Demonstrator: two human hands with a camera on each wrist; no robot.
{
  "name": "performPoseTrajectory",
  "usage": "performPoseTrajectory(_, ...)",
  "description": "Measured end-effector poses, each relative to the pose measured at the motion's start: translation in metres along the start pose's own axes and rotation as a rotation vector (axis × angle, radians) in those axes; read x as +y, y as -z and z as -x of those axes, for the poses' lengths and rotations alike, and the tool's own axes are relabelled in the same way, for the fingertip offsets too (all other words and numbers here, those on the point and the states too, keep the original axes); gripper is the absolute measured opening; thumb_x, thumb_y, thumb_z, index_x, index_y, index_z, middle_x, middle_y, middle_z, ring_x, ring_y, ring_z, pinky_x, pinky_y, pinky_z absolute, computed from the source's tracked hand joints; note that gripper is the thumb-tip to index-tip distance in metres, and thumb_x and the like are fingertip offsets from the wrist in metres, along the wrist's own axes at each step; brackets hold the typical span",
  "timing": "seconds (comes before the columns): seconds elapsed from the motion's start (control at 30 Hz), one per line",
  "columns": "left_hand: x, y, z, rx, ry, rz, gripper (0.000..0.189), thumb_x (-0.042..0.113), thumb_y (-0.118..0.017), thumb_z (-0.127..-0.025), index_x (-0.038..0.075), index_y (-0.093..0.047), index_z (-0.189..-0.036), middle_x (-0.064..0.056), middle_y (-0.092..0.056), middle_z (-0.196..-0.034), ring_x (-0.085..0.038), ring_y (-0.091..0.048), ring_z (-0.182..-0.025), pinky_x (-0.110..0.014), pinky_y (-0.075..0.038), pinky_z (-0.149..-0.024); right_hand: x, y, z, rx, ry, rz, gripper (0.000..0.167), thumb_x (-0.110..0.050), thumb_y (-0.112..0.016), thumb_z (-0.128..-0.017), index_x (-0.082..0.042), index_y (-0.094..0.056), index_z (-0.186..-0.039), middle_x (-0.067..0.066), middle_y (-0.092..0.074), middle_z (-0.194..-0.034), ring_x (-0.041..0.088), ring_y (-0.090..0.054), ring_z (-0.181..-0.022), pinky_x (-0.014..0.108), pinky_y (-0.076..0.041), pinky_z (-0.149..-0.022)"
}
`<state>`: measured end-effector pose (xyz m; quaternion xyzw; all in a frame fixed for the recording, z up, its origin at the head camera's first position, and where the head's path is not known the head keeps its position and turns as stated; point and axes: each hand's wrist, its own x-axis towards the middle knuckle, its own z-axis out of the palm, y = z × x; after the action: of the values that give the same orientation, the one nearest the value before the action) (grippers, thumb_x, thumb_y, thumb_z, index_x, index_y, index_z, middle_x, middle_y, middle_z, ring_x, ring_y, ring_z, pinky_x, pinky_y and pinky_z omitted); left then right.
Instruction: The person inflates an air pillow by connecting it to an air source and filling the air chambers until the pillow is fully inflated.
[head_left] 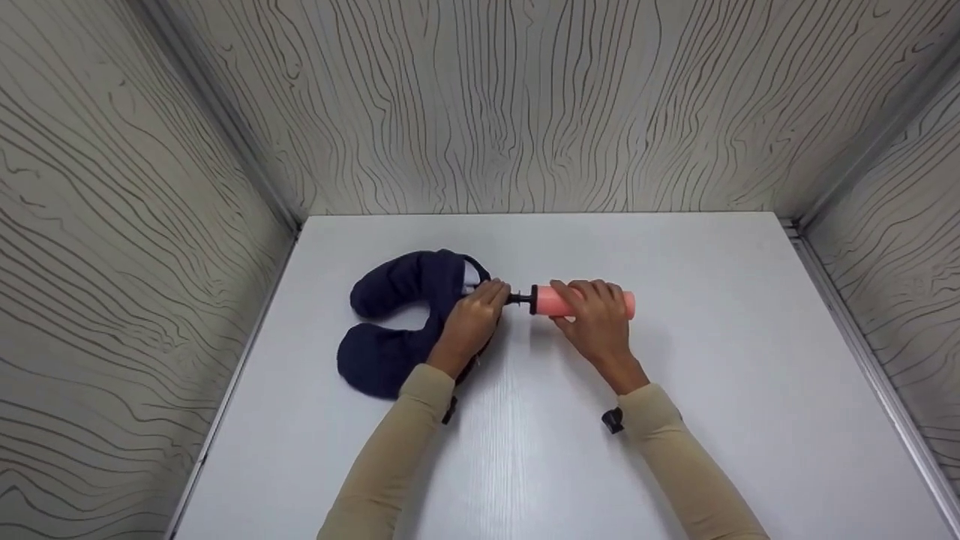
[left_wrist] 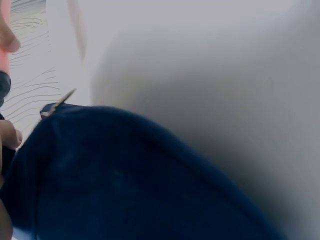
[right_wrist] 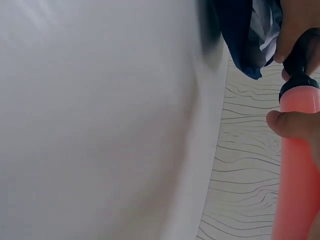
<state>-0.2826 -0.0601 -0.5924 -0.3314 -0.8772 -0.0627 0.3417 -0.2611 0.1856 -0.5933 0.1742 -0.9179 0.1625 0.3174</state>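
- Navy pillow (head_left: 444, 296), nearer left edge of the table (head_left: 750, 360), apparently being inflated.
- Pink pump (head_left: 547, 302) clamped by right hand (head_left: 598, 322); black end (head_left: 513, 298) by left hand (head_left: 468, 327).
- Alignment should be held for next stroke.

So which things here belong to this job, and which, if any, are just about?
Seemingly in the job:
navy neck pillow
coral hand pump
right hand, on its barrel
left hand, at its black end

Just about:
white tabletop
wood-grain wall panels
black wrist cameras, worn

one navy U-shaped neck pillow (head_left: 379, 365), one coral-pink hand pump (head_left: 549, 301), one left hand (head_left: 472, 320), one right hand (head_left: 599, 320), two tan sleeves (head_left: 382, 466), two wrist cameras (head_left: 613, 421), one white tabletop (head_left: 750, 322), three wood-grain walls (head_left: 517, 105)
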Motion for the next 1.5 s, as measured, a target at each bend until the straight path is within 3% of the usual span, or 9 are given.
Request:
performPoseTrajectory(0.23, -0.003, 0.001, 0.001, 0.015, 0.001, 0.004, 0.026, 0.000, -0.075, -0.095, 0.002, -0.075, -0.121, -0.011, -0.078, -0.118, -0.024, -0.076, -0.112, -0.027, -0.062, -0.100, 0.022, 0.013, 0.009, -0.011, -0.037, -0.006, 0.066, -0.022, -0.100, -0.073, -0.022, -0.074, -0.134, 0.012, -0.079, -0.116, 0.038, -0.070, -0.109, 0.058, -0.055, -0.100)
performPoseTrajectory(0.57, -0.004, 0.000, 0.002, 0.051, 0.004, 0.010, 0.024, -0.003, -0.075, -0.094, 0.000, -0.076, -0.118, -0.012, -0.078, -0.114, -0.024, -0.077, -0.108, -0.028, -0.063, -0.100, 0.048, 0.026, 0.018, 0.039, -0.080, -0.021, 0.065, -0.019, -0.101, -0.070, -0.019, -0.076, -0.130, 0.014, -0.079, -0.116, 0.040, -0.069, -0.111, 0.062, -0.053, -0.101)
performPoseTrajectory(0.83, 0.007, -0.004, -0.003, 0.040, -0.002, -0.026, 0.026, -0.004, -0.077, -0.091, 0.002, -0.076, -0.116, -0.009, -0.078, -0.113, -0.022, -0.077, -0.107, -0.028, -0.063, -0.100, 0.024, 0.018, 0.009, -0.020, -0.060, -0.010, 0.066, -0.020, -0.099, -0.074, -0.022, -0.074, -0.135, 0.013, -0.079, -0.115, 0.039, -0.069, -0.111, 0.058, -0.053, -0.101)
performPoseTrajectory(1.2, 0.011, -0.006, -0.005, 0.073, -0.023, -0.095, 0.029, -0.004, -0.077, -0.085, 0.003, -0.077, -0.112, -0.006, -0.081, -0.111, -0.019, -0.077, -0.106, -0.026, -0.062, -0.100, -0.007, -0.004, -0.002, 0.025, 0.012, 0.007, 0.063, -0.022, -0.099, -0.074, -0.022, -0.075, -0.133, 0.013, -0.078, -0.111, 0.038, -0.071, -0.104, 0.058, -0.057, -0.096)
performPoseTrajectory(1.5, 0.006, -0.004, -0.003, 0.042, 0.008, -0.011, 0.029, -0.004, -0.078, -0.088, 0.002, -0.075, -0.116, -0.009, -0.079, -0.114, -0.022, -0.077, -0.109, -0.029, -0.064, -0.097, -0.003, -0.001, -0.006, 0.027, 0.048, 0.005, 0.067, -0.021, -0.102, -0.070, -0.021, -0.075, -0.131, 0.012, -0.078, -0.110, 0.037, -0.071, -0.103, 0.058, -0.058, -0.095)
